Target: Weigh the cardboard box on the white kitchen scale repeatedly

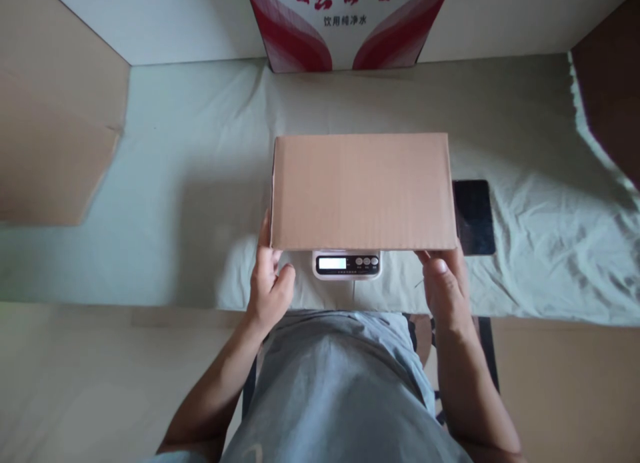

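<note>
A plain brown cardboard box (363,191) is between my hands, over a small white digital kitchen scale (347,266). Only the scale's front strip shows, with a lit display and several buttons; the box hides the rest. My left hand (271,283) grips the box at its near left corner, fingers along the side and thumb in front. At the near right corner my right hand (447,286) holds it, fingers partly hidden under and beside it. Whether the box rests on the scale or hangs just above it, I cannot tell.
A dark smartphone (474,218) lies right of the box on the pale green cloth (210,116). A red and white printed carton (345,36) stands at the back. Large cardboard panels flank the table at the left (55,110) and right (613,83).
</note>
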The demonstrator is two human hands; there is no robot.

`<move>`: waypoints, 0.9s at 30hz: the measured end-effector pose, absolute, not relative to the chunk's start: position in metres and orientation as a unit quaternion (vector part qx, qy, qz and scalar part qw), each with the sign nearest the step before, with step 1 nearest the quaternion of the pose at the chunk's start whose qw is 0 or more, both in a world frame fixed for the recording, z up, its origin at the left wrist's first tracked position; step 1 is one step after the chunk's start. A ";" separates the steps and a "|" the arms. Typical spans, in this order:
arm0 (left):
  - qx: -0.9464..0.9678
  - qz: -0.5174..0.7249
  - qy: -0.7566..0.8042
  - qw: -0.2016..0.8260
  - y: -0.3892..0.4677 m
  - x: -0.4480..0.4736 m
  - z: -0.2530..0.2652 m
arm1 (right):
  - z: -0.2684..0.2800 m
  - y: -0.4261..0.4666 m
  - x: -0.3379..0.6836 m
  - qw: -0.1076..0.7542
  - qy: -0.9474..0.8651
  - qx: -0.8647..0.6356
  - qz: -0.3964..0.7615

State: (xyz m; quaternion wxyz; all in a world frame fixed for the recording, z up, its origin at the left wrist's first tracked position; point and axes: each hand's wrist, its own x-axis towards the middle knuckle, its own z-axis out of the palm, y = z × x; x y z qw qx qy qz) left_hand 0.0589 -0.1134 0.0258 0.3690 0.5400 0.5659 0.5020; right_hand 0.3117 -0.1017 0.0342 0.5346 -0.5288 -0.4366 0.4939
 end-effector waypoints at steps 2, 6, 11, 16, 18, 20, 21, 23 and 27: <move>0.542 0.497 0.570 0.368 -0.114 0.059 0.024 | 0.032 -0.103 0.313 0.528 -0.432 -0.534 0.499; 0.542 0.510 0.570 0.349 -0.113 0.057 0.021 | 0.030 -0.098 0.317 0.543 -0.425 -0.536 0.488; 0.535 0.533 0.571 0.323 -0.108 0.046 0.017 | 0.029 -0.094 0.328 0.558 -0.405 -0.542 0.481; 0.552 0.524 0.580 0.290 -0.105 0.039 0.018 | 0.025 -0.096 0.335 0.550 -0.403 -0.558 0.473; 0.557 0.520 0.581 0.286 -0.105 0.038 0.018 | 0.025 -0.096 0.334 0.548 -0.408 -0.555 0.475; 0.558 0.519 0.581 0.286 -0.105 0.039 0.018 | 0.026 -0.095 0.332 0.546 -0.415 -0.550 0.477; 0.558 0.518 0.581 0.287 -0.105 0.040 0.018 | 0.027 -0.094 0.331 0.545 -0.418 -0.549 0.477; 0.556 0.516 0.582 0.293 -0.106 0.041 0.018 | 0.029 -0.094 0.329 0.544 -0.423 -0.547 0.475; 0.545 0.525 0.575 0.310 -0.111 0.045 0.019 | 0.030 -0.095 0.323 0.564 -0.413 -0.544 0.464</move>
